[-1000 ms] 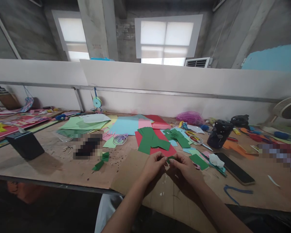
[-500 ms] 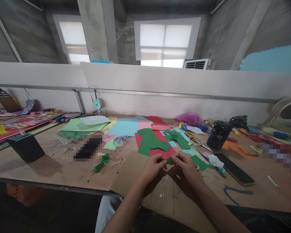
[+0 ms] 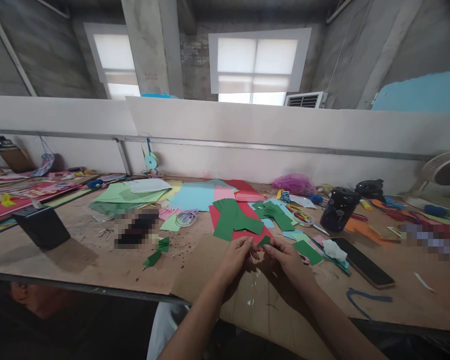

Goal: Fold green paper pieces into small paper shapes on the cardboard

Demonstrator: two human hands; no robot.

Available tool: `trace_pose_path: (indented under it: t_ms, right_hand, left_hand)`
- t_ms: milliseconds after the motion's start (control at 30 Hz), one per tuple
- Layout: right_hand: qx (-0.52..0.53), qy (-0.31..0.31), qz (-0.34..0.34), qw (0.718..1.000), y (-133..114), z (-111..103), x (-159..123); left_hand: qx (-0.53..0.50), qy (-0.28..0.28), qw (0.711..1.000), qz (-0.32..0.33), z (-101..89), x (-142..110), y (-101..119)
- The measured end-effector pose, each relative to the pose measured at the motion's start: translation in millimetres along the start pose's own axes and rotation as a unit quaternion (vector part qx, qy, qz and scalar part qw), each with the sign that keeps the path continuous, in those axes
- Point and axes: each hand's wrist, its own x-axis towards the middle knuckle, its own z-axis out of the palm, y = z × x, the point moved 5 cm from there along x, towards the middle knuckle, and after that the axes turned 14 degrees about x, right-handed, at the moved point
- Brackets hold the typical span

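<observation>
Between thumb and fingers, my right hand (image 3: pixel 287 256) pinches a small piece of green paper (image 3: pixel 264 242). My left hand (image 3: pixel 239 256) is just to its left with thumb and fingertips pressed together; whether anything is in that pinch is hidden. Both hands are over a brown cardboard sheet (image 3: pixel 198 265). Beyond them, several green paper pieces (image 3: pixel 227 220) lie on a red sheet (image 3: pixel 249 239), with more green strips (image 3: pixel 279 215) to the right. Two small folded green pieces (image 3: pixel 152 258) rest on the table at the left.
A black phone (image 3: pixel 362 262), crumpled white tissue (image 3: pixel 335 249) and dark tumbler (image 3: pixel 339 209) stand or lie at the right. A black box (image 3: pixel 41 227) is on the left. Coloured sheets (image 3: pixel 195 195) cover the back, near a roll of tape (image 3: pixel 303 217) and a fan (image 3: pixel 444 170).
My left fingertips have drawn slightly away from the green paper, which both hands pinched before. The paper now tilts up from my right fingertips.
</observation>
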Motion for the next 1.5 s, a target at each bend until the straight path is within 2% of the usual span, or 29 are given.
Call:
trace_pose_path:
  t_ms: [167, 333, 600, 833, 1167, 1333, 1500]
  right_hand:
    - [0.017, -0.025, 0.033, 0.999, 2.9, 2.3, 1.0]
    - [-0.043, -0.037, 0.011, 0.998, -12.8, 10.9, -2.3]
    - [-0.081, -0.021, -0.026, 0.996, -6.8, 6.2, 0.2]
    - [-0.164, 0.003, -0.065, 0.984, -14.1, 9.8, -3.8]
    - [-0.045, -0.03, -0.002, 0.999, -9.9, 10.0, -1.1]
    - [0.001, -0.015, -0.007, 1.0, -0.9, 1.3, 2.5]
    - [-0.006, -0.007, -0.022, 1.0, -5.4, -0.1, 2.4]
  left_hand:
    - [0.008, -0.009, 1.0, 0.019, 0.5, 1.8, -2.8]
    - [0.019, -0.005, 0.999, 0.028, 0.9, 3.8, -5.5]
    - [0.029, 0.01, 1.0, 0.008, -0.1, 3.3, -3.9]
    - [0.036, 0.024, 0.999, 0.033, 0.3, 4.2, -2.4]
    - [0.103, -0.014, 0.993, 0.063, 2.7, 1.6, -4.1]
    - [0.143, -0.005, 0.987, 0.073, 4.4, -1.2, -1.0]
    - [0.128, -0.013, 0.99, 0.06, 7.9, -3.0, 2.2]
